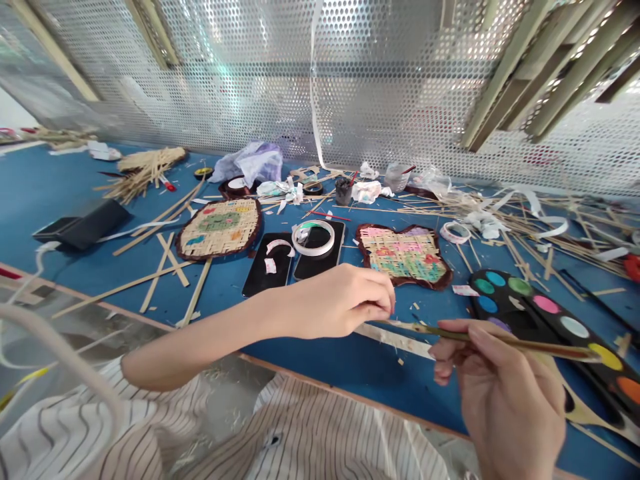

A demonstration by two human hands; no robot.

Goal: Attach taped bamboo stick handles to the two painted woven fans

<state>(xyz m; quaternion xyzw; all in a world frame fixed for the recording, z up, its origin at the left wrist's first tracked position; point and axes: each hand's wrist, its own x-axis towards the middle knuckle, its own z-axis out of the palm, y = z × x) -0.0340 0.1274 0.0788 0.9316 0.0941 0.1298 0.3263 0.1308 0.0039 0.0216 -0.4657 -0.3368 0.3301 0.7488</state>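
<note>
My right hand (500,393) grips a thin paintbrush (525,341) that lies almost level, its tip pointing left. My left hand (345,300) is closed in a pinch at the brush's tip end, fingertips touching it. Just behind the hands lies a woven mat painted in pink, green and yellow with a dark wavy border (404,255). A watercolour palette (550,317) with round colour pans sits to the right of the brush. A second, oval woven mat (220,229) lies at the left.
Two dark phones (270,263) lie between the mats, a tape ring (313,238) on one. Bamboo strips (165,263) and scraps litter the blue table (350,363). A small cup (343,190), crumpled tissue and a bag stand before the perforated metal wall. A dark case (83,225) lies far left.
</note>
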